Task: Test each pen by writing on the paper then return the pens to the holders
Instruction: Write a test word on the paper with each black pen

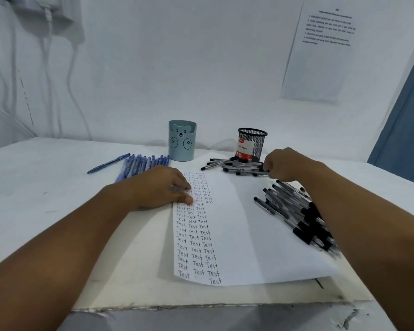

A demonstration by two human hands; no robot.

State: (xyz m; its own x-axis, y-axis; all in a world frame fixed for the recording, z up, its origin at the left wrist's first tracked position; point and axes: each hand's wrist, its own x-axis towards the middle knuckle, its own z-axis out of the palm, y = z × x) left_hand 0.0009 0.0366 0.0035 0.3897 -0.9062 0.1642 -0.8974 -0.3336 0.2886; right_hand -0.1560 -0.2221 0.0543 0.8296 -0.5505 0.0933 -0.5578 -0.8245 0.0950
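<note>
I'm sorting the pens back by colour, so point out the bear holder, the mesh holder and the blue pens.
bear holder (181, 142), head view, on its front below the bear face.
mesh holder (257, 146), head view, on its mesh wall.
blue pens (141, 163), head view, on the row's middle barrels.

"Test" handwritten in columns on paper (237, 223), "Ball Pens" label on mesh holder (255, 145)
</note>
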